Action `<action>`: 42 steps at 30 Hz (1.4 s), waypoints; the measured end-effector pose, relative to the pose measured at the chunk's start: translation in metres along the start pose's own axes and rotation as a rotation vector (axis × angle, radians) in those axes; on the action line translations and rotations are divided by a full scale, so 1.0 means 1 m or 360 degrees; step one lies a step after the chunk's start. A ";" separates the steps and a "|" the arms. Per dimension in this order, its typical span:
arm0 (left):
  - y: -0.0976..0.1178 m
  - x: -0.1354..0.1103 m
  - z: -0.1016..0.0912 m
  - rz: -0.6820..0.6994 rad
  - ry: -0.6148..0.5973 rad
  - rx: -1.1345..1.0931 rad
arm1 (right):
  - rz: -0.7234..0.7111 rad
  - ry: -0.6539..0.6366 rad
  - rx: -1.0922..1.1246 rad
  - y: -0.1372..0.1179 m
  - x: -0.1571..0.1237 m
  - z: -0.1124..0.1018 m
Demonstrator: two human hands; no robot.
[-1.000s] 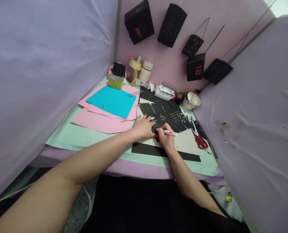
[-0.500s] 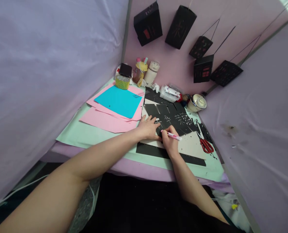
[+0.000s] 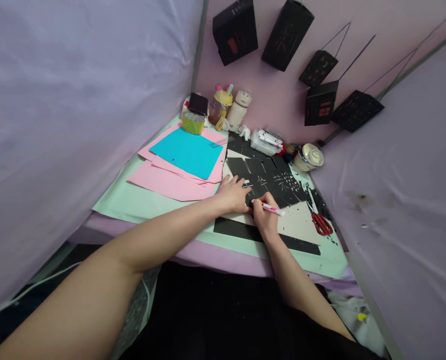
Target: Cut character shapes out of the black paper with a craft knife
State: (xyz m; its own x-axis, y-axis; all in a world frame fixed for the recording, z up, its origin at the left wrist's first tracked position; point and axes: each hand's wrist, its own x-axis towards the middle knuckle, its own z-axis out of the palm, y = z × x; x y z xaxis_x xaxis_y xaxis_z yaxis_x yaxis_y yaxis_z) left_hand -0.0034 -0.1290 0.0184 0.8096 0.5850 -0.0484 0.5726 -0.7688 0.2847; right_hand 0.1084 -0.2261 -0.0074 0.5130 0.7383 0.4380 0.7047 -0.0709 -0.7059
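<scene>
My left hand (image 3: pixel 235 194) lies flat with its fingers spread on a sheet of black paper (image 3: pixel 268 172). The sheet bears pale cut-out characters and a patch of small cut shapes. Just right of it, my right hand (image 3: pixel 267 217) grips a slim pink-and-white pen-style craft knife (image 3: pixel 273 208), tilted low over the sheet's near edge. Its tip is too small to make out. Underneath lies a pale board (image 3: pixel 301 222), and nearer me a black paper strip (image 3: pixel 238 228) sticks out.
Red-handled scissors (image 3: pixel 321 223) lie at the right among black scraps. Blue paper (image 3: pixel 187 152) covers pink sheets (image 3: pixel 170 182) on the left. Along the back stand a bottle (image 3: pixel 240 111), a clear box of pens (image 3: pixel 267 142) and a lidded tub (image 3: pixel 308 158). Black paper lanterns (image 3: pixel 288 35) hang above.
The whole view has shifted slightly. Both hands keep nearly the same place on the black paper, and the right hand still holds the craft knife.
</scene>
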 end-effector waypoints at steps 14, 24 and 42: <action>-0.001 0.001 0.002 0.0005 0.0013 0.0014 | 0.0007 -0.0034 0.0065 0.001 -0.001 -0.001; -0.003 0.002 0.002 0.0033 0.0009 -0.0006 | 0.0024 0.0016 0.0175 0.001 -0.003 -0.002; -0.012 0.006 -0.002 0.0042 -0.0051 -0.0083 | 0.0125 -0.0266 0.0438 0.031 0.041 -0.010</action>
State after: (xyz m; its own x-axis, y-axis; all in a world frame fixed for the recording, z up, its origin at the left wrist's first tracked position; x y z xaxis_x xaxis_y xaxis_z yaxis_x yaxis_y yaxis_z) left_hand -0.0059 -0.1158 0.0169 0.8285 0.5555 -0.0706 0.5441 -0.7688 0.3360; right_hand 0.1562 -0.2045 -0.0055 0.4569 0.8391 0.2951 0.4955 0.0354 -0.8679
